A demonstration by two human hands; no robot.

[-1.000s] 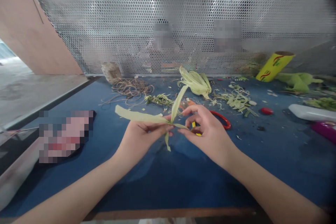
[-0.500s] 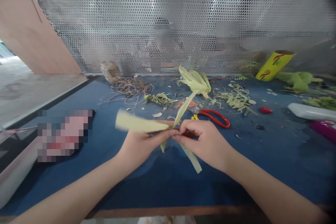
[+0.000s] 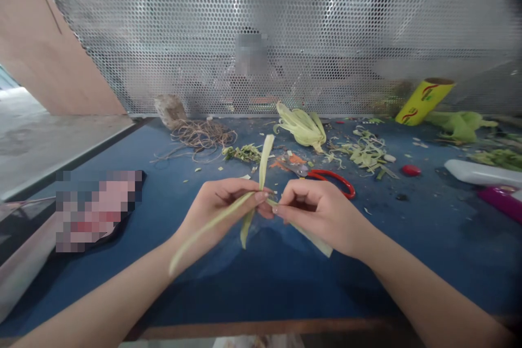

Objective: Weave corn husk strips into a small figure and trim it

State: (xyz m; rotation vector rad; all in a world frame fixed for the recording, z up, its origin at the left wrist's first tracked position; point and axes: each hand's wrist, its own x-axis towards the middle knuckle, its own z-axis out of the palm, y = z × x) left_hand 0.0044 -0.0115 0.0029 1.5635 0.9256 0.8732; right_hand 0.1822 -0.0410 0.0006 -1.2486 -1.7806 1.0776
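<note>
My left hand [image 3: 216,209] and my right hand [image 3: 316,212] meet over the blue table [image 3: 261,283], both pinching pale green leaf strips [image 3: 263,160] where they cross. One strip stands up and away from me. Another hangs down along my left wrist. A third runs down to the right under my right hand. Red-handled scissors [image 3: 332,179] lie just behind my right hand.
A leafy husk bundle [image 3: 302,125] and cut green scraps [image 3: 367,152] lie at the back. Brown twine [image 3: 202,135] lies back left. A yellow tube [image 3: 422,100], a white bottle [image 3: 483,172] and a perforated metal screen [image 3: 261,27] stand beyond. A blurred dark object [image 3: 95,209] lies left.
The long strip that pointed left has swung down along my left wrist. My right hand has closed onto the strips beside my left, and another strip now trails down to the right.
</note>
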